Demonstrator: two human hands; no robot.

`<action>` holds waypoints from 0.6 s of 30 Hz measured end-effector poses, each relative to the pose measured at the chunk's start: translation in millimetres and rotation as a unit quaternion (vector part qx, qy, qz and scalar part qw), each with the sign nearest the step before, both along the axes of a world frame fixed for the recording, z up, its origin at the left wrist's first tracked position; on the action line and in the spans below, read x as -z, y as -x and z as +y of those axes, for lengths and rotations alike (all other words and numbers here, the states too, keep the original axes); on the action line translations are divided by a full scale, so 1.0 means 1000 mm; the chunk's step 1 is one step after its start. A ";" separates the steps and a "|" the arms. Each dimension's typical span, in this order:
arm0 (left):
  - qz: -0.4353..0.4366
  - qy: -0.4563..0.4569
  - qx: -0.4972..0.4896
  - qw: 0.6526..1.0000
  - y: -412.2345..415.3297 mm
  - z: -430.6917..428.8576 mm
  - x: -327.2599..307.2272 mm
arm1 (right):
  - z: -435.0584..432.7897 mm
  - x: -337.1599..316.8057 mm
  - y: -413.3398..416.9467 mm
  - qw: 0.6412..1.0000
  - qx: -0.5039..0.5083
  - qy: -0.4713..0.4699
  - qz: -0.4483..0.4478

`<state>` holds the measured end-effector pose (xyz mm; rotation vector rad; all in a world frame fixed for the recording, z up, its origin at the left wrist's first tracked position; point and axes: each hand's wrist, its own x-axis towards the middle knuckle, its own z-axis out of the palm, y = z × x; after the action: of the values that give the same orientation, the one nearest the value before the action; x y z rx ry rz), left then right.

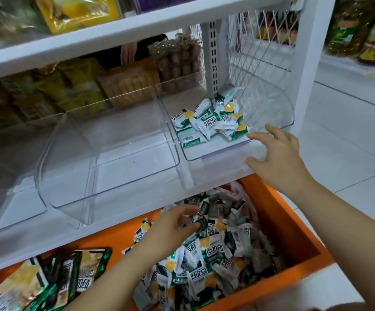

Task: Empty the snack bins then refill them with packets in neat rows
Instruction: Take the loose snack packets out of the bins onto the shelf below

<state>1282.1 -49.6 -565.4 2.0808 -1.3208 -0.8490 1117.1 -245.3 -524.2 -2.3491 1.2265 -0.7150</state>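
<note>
Two clear plastic snack bins sit on the white shelf. The right bin (224, 153) holds a loose heap of small green, white and yellow packets (213, 121). The middle bin (105, 176) has nothing in it. My right hand (276, 156) hovers at the right bin's front rim, fingers spread and holding nothing. Below the shelf, an orange crate (294, 234) carries a big pile of the same packets (213, 250). My left hand (173, 225) reaches into that pile with fingers spread over the packets; I cannot see a packet held in it.
Larger green snack bags (54, 281) lie in the crate's left part. Behind the bins stand yellow bags and wafer packs (128, 84). Another person's hand (128, 52) shows through the shelf back. A white wire mesh (260, 52) closes the right side. White tiled floor lies to the right.
</note>
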 end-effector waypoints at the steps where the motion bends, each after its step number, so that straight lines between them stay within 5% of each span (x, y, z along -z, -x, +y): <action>1: 0.004 0.032 0.018 0.999 0.006 -0.002 -0.016 | -0.002 0.001 0.001 1.000 0.007 0.013 0.001; 4: -0.019 0.179 0.023 0.983 0.013 -0.013 -0.065 | -0.005 0.001 0.002 0.998 0.024 0.051 0.003; 7: -0.163 0.301 0.004 0.940 -0.004 -0.035 -0.094 | -0.001 0.000 0.001 0.998 0.027 0.061 -0.014; 10: -0.247 0.269 -0.025 0.931 -0.034 -0.064 -0.100 | 0.000 -0.002 -0.002 0.998 0.024 0.065 -0.009; 13: -0.221 0.204 -0.041 0.953 -0.054 -0.083 -0.093 | 0.002 -0.013 0.001 0.997 0.025 0.074 0.023; 18: -0.164 0.261 -0.039 0.951 -0.060 -0.089 -0.082 | -0.023 -0.044 -0.014 0.995 -0.025 0.092 -0.003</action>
<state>1342.1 -139.0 -483.5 1.8688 -1.4268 -0.0882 1131.4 -267.9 -479.7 -2.5136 1.1386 -0.8496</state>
